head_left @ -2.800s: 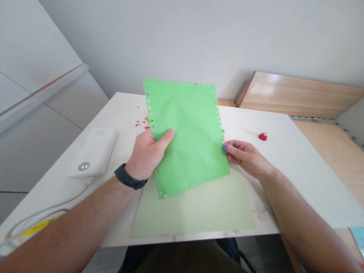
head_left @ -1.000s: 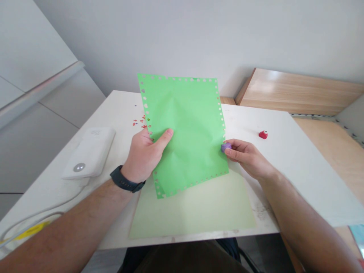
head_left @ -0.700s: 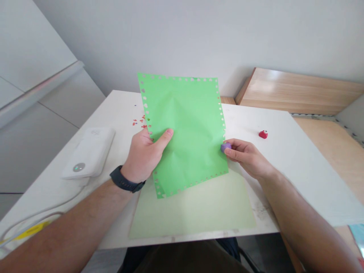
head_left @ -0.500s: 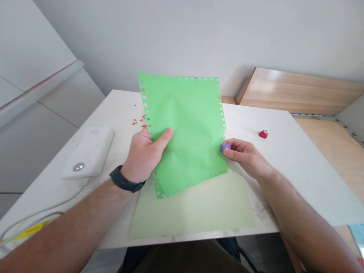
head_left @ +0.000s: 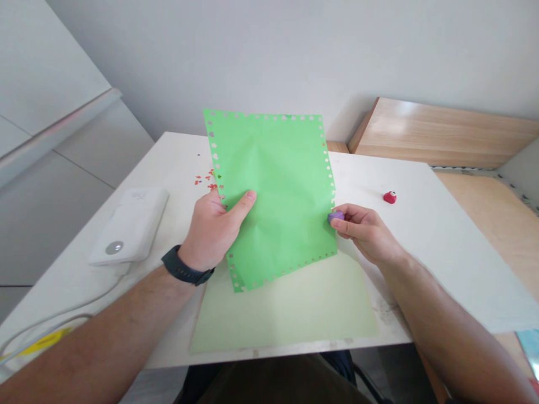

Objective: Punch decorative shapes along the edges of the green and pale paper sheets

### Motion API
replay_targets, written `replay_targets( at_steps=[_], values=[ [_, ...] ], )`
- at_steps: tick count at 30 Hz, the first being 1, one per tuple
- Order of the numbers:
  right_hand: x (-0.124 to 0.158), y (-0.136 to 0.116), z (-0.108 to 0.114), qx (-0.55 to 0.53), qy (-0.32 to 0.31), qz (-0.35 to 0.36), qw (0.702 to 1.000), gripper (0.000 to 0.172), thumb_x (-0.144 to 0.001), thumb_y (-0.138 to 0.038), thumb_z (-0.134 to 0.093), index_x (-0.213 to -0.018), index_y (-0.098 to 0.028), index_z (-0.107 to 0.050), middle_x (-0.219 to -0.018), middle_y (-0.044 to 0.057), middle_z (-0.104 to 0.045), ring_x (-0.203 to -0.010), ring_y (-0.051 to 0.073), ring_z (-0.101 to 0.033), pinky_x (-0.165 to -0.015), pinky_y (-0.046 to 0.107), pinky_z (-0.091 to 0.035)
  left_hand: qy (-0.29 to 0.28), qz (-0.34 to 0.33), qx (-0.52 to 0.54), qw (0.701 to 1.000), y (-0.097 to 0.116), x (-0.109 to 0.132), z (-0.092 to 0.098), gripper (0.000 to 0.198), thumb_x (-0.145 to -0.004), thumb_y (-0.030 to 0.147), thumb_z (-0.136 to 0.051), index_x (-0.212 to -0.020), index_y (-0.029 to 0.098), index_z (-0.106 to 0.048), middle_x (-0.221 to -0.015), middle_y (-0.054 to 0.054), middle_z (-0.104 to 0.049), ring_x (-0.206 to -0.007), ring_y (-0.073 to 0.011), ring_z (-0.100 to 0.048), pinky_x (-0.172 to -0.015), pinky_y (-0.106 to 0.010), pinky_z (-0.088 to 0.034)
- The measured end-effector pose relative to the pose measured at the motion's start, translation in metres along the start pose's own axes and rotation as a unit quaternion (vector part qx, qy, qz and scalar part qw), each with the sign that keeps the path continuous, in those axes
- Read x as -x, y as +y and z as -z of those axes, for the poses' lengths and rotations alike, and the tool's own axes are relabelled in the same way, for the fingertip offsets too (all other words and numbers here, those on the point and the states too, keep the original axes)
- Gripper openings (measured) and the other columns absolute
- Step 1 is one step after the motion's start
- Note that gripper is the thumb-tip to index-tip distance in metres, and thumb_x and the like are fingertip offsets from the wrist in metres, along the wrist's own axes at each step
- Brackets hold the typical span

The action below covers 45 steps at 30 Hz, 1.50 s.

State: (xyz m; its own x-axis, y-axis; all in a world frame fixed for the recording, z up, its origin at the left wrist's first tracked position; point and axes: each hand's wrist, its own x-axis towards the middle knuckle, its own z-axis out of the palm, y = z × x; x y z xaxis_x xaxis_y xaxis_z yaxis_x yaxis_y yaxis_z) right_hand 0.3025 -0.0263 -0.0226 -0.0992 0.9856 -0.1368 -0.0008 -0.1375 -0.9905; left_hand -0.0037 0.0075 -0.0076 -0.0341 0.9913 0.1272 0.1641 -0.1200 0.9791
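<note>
Head view: your left hand (head_left: pixel 214 233) clamps thumb and fingers on the green sheet (head_left: pixel 286 168) above the desk (head_left: pixel 425 241), behind its front edge; your right hand (head_left: pixel 365 231) pinches the purple punch (head_left: pixel 336 216) between thumb and finger at the sheet's right edge.

No legible words or numbers, faint grey marks on the far end of the white device (head_left: pixel 126 224) at the left of the frame, too pale to read, small bright marks on its round silver disc (head_left: pixel 114 247), too small to make out
</note>
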Motion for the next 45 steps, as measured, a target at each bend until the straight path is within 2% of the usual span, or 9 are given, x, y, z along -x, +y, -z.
replay_targets(
  at_steps=[9, 15, 22, 28, 38, 45],
  values=[
    [-0.0038, 0.0069, 0.0019, 0.004, 0.021, -0.005, 1.0, 0.026, -0.077, -0.035, -0.091, -0.092, -0.02, -0.075, -0.075, -0.001, -0.058, -0.063, 0.013, -0.04, -0.059, 0.032, -0.025, -0.006, 0.01, -0.008, 1.0, -0.0025, 0.0002, 0.0002, 0.043, -0.089, 0.054, -0.077, -0.119, 0.024, -0.078, -0.122, -0.008, -0.08, -0.118, -0.0326, -0.073, -0.103, -0.049, -0.062],
    [-0.0034, 0.0071, 0.0018, 0.014, 0.009, -0.013, 1.0, 0.022, -0.079, -0.033, -0.089, -0.09, -0.02, -0.075, -0.073, -0.001, -0.057, -0.063, 0.014, -0.041, -0.06, 0.033, -0.026, -0.005, 0.003, -0.023, 1.0, -0.0019, 0.0003, 0.0009, 0.042, -0.09, 0.054, -0.076, -0.119, 0.025, -0.079, -0.126, -0.006, -0.079, -0.119, -0.0318, -0.073, -0.107, -0.049, -0.06],
    [-0.0055, 0.0077, 0.0012, -0.021, 0.016, -0.004, 1.0, 0.026, -0.08, -0.034, -0.089, -0.098, -0.021, -0.077, -0.081, 0.0, -0.061, -0.066, 0.014, -0.045, -0.062, 0.032, -0.028, -0.001, -0.01, -0.041, 0.999, -0.0014, -0.0004, 0.0027, 0.039, -0.092, 0.054, -0.074, -0.121, 0.027, -0.078, -0.132, -0.004, -0.077, -0.124, -0.0309, -0.071, -0.113, -0.049, -0.056],
    [-0.0042, 0.0068, 0.0016, -0.016, 0.0, -0.009, 1.0, 0.028, -0.086, -0.039, -0.084, -0.104, -0.02, -0.076, -0.079, 0.0, -0.059, -0.067, 0.014, -0.045, -0.063, 0.033, -0.03, 0.015, -0.001, -0.035, 0.999, 0.0001, 0.0004, 0.0021, 0.042, -0.09, 0.056, -0.075, -0.119, 0.027, -0.078, -0.131, -0.004, -0.077, -0.122, -0.0314, -0.071, -0.113, -0.049, -0.056],
    [-0.0061, 0.0029, 0.0049, -0.039, 0.055, 0.012, 0.998, 0.022, -0.086, -0.037, -0.082, -0.1, -0.021, -0.078, -0.084, 0.002, -0.064, -0.067, 0.014, -0.047, -0.06, 0.032, -0.03, 0.037, -0.004, 0.015, 0.999, -0.0015, -0.0012, -0.001, 0.042, -0.09, 0.053, -0.077, -0.122, 0.026, -0.078, -0.131, -0.005, -0.077, -0.118, -0.0321, -0.074, -0.108, -0.05, -0.06],
    [-0.0071, 0.0026, 0.0041, -0.04, 0.072, 0.013, 0.997, 0.023, -0.088, -0.039, -0.081, -0.101, -0.021, -0.078, -0.093, 0.004, -0.069, -0.068, 0.014, -0.049, -0.059, 0.031, -0.032, 0.046, -0.009, 0.005, 0.999, -0.0037, -0.0022, -0.0008, 0.039, -0.09, 0.05, -0.077, -0.121, 0.026, -0.079, -0.129, -0.005, -0.078, -0.118, -0.0312, -0.074, -0.109, -0.049, -0.059]
  ],
)
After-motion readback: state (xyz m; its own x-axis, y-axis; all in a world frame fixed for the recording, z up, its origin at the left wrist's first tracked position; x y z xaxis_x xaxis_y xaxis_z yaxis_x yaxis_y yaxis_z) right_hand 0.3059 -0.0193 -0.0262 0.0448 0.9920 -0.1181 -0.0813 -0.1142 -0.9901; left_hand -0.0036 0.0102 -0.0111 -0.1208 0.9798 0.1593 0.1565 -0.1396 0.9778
